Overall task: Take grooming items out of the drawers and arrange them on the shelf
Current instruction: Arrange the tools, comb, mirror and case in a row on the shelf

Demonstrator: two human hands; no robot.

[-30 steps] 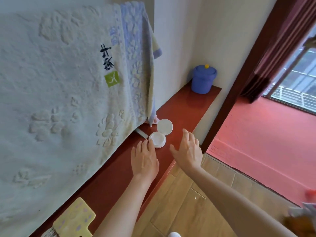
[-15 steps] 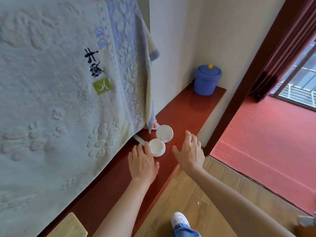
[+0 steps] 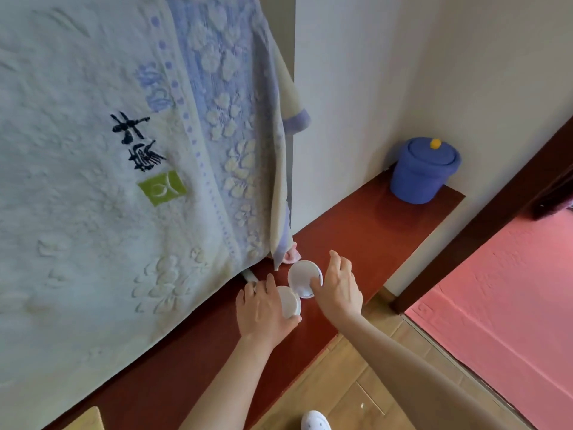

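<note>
White compact (image 3: 304,274) already lies open on your red shelf (image 3: 372,231); your left hand (image 3: 263,311) grips its base, your right hand (image 3: 339,290) pinches its lid, so arranging looks unfinished

shelf (image 3: 356,231): red-brown | on it: open white compact (image 3: 304,274) | blue lidded pot (image 3: 423,170) at far end
</note>
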